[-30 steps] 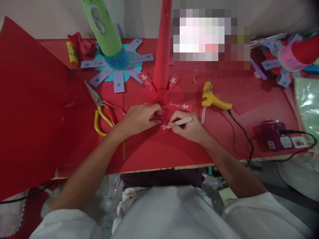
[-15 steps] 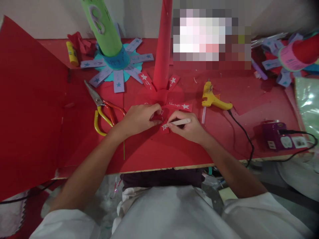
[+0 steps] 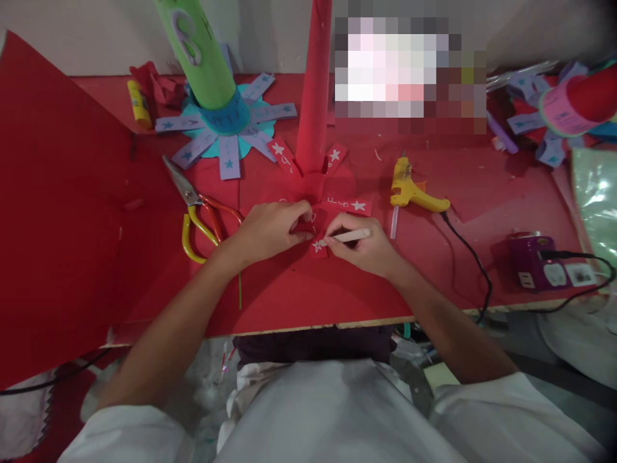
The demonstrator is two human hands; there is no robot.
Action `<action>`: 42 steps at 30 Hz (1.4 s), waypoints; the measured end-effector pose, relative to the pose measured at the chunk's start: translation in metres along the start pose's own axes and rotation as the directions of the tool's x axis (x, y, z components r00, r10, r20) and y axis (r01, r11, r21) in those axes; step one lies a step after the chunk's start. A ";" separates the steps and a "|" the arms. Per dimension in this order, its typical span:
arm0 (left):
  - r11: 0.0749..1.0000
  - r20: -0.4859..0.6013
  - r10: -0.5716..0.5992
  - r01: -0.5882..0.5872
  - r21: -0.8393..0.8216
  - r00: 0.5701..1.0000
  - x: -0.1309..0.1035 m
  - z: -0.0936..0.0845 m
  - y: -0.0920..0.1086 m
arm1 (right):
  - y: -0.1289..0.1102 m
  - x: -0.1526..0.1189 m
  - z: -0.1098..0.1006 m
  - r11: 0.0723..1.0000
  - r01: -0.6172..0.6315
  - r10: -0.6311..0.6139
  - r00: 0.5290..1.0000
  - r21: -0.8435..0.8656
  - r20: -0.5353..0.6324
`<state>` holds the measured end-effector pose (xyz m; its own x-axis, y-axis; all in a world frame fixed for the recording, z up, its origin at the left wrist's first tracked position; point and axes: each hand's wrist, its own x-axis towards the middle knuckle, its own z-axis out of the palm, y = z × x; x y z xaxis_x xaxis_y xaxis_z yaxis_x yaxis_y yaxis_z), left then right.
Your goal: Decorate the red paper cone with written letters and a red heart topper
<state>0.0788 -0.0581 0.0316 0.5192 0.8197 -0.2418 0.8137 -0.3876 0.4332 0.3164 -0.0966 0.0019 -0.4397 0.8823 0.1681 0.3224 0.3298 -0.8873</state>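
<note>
A white pen (image 3: 354, 235) is pinched in my right hand (image 3: 369, 247), its tip at a white star on the end of a red paper strip (image 3: 319, 251). My left hand (image 3: 277, 230) rests at the strip's left side, fingers curled with thumb and forefinger apart; whether it touches the strip is unclear. The strip reaches out from the base of a tall red paper tube (image 3: 314, 96). Other red strips with white stars and letters spread around that base, one pointing right (image 3: 358, 206). Nothing shows between my left fingers.
Scissors (image 3: 193, 202) lie beside my left forearm. A yellow glue gun (image 3: 412, 191) and a purple power box (image 3: 537, 263) stand to the right. Behind are a green tube (image 3: 207, 71), a yellow glue stick (image 3: 139, 104) and a pink-ringed tube (image 3: 562, 109). Red board (image 3: 58, 212) rises at left.
The pen and the fingers of my right hand have shifted very slightly to the right. My left hand looks unmoved.
</note>
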 end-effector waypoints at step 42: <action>0.999 -0.039 0.037 -0.037 0.000 0.999 0.001 0.004 -0.003 | -0.002 0.002 0.000 0.999 -0.038 0.038 0.999 0.024 -0.016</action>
<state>0.0775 -0.0578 0.0264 0.5386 0.8206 -0.1910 0.7936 -0.4179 0.4423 0.3150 -0.0957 0.0040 -0.4137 0.8994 0.1411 0.3185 0.2881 -0.9031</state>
